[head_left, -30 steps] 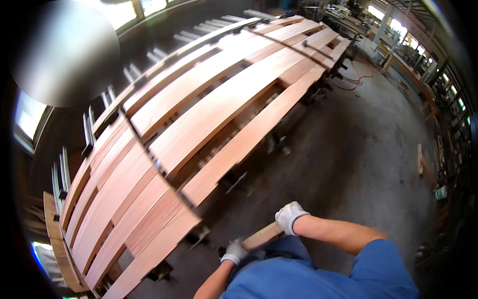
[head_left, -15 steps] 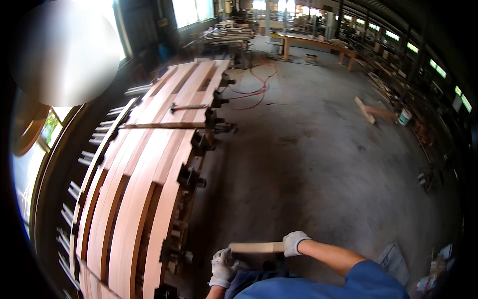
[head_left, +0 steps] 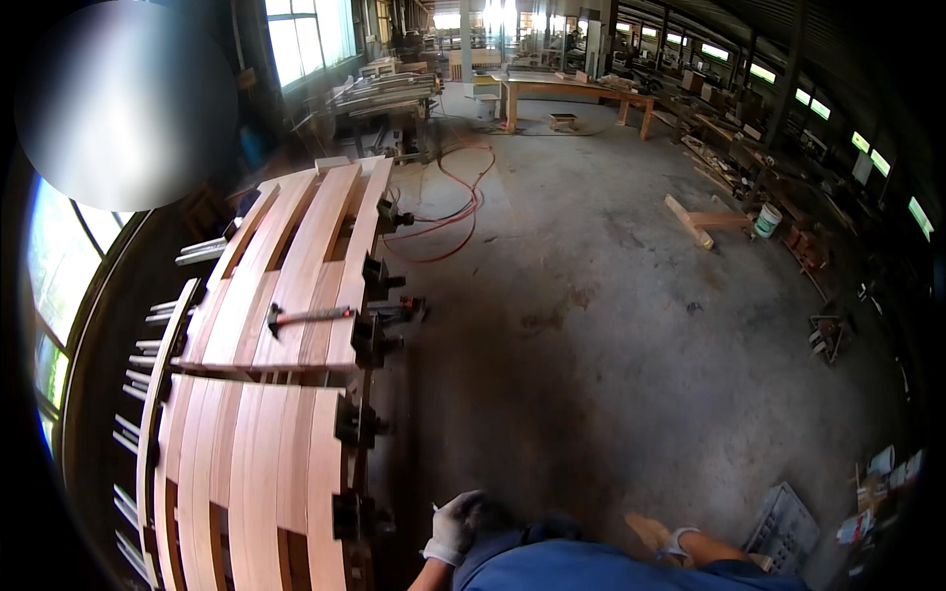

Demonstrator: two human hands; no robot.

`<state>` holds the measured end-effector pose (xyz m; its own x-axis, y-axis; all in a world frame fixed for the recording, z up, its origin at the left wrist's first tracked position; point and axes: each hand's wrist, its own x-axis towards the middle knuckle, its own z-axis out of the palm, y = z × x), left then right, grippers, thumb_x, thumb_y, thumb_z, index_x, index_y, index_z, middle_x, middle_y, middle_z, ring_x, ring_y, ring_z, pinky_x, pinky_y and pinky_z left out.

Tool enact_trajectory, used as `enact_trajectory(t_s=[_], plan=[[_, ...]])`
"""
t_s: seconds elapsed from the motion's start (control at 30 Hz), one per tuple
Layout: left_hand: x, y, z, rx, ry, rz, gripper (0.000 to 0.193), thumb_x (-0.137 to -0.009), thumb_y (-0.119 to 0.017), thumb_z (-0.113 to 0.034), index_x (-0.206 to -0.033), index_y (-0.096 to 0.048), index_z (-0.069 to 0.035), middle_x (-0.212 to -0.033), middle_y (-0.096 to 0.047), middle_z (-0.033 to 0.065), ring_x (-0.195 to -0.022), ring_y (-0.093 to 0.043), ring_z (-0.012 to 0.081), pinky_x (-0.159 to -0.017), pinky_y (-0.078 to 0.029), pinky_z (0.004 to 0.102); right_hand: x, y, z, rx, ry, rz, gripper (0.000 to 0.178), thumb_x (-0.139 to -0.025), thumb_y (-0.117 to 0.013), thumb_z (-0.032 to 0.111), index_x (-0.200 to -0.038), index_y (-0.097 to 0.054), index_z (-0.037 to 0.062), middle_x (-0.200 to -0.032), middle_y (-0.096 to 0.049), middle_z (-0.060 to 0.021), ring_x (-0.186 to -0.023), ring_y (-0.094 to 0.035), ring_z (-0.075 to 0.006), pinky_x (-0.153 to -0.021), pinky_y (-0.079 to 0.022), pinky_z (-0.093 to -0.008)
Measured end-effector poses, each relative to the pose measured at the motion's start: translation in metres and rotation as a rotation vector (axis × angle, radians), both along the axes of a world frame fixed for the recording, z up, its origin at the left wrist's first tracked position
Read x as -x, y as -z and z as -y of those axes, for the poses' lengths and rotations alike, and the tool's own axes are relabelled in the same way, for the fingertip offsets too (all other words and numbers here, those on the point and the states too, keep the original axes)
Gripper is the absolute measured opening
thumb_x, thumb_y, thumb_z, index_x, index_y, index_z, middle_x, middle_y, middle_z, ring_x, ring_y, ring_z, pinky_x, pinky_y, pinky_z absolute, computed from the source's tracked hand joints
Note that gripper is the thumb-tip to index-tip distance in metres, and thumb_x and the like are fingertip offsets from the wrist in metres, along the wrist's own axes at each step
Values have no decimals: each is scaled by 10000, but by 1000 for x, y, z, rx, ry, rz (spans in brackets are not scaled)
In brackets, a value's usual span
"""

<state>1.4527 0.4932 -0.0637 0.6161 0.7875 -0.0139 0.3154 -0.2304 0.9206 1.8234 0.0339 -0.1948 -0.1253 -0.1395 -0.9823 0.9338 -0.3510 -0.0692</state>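
My left hand (head_left: 455, 527), in a whitish work glove, is in front of my body at the lower edge. Its fingers curl in, and I cannot make out what they hold, if anything. My right hand (head_left: 679, 543), also gloved, is low at my right side, partly hidden by my arm. It grips a pale wooden stick (head_left: 644, 530) that shows only in part. To my left, pinkish wooden boards (head_left: 261, 433) lie side by side in two panels, with gaps between some of them. A hammer (head_left: 310, 317) rests across the farther panel.
Black clamps (head_left: 357, 422) line the panels' right edge; metal bars stick out on the left. A red hose (head_left: 471, 217) loops on the concrete floor. A wooden T-shaped piece (head_left: 690, 219), a bucket (head_left: 768, 221) and a grey crate (head_left: 783, 532) stand to the right.
The stick, held level between both hands before, is now down at my right side in the right hand. My view has moved forward along the panels, so the hammer is nearer.
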Motion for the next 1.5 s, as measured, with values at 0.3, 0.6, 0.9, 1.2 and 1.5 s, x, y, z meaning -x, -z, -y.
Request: enact_trajectory(t_s=[0.3, 0.6, 0.9, 1.2, 1.5], plan=[[-122, -41, -142, 177, 78, -61, 223, -984, -685, -152, -1156, -735, -18, -1044, -776, 162, -957, -761, 211, -850, -586, 324, -47, -35, -134, -6, 570, 344, 463, -845, -762, 445, -1144, -776, 91, -1086, -755, -161, -955, -721, -326, -846, -559, -445], [-216, -19, -253, 289, -258, -15, 161, -997, -668, -133, -1008, -724, 18, -810, -720, 62, -692, -674, 123, -672, -546, 274, -247, 10, -433, -364, 332, 349, 566, -828, -757, 547, -1123, -770, 63, -1119, -756, -162, -976, -727, -322, -839, -564, -448], [-274, -47, -346, 114, -322, -97, 213, -1001, -673, -276, -999, -744, -75, -830, -737, 91, -775, -704, 203, -777, -539, 318, -324, -128, -793, -993, 763, 445, 553, -740, -894, 434, -1043, -761, -9, -923, -758, -169, -779, -729, -320, -665, -613, -435], [-312, -64, -477, 22, -280, 27, 213, -935, -727, -195, -1095, -752, -57, -1009, -753, 141, -906, -727, 262, -835, -577, 357, -265, -173, -944, -746, 1480, -66, 382, -797, -848, 204, -1036, -661, -29, -783, -688, -124, -603, -669, -225, -546, -583, -371], [-316, -56, -568, -81, -341, 100, 201, -899, -729, -186, -1058, -757, -67, -1019, -750, 144, -949, -712, 342, -841, -572, 431, -229, -156, -1082, -512, 1639, -165, 352, -808, -843, 253, -963, -640, 11, -747, -666, -111, -580, -657, -239, -538, -578, -389]])
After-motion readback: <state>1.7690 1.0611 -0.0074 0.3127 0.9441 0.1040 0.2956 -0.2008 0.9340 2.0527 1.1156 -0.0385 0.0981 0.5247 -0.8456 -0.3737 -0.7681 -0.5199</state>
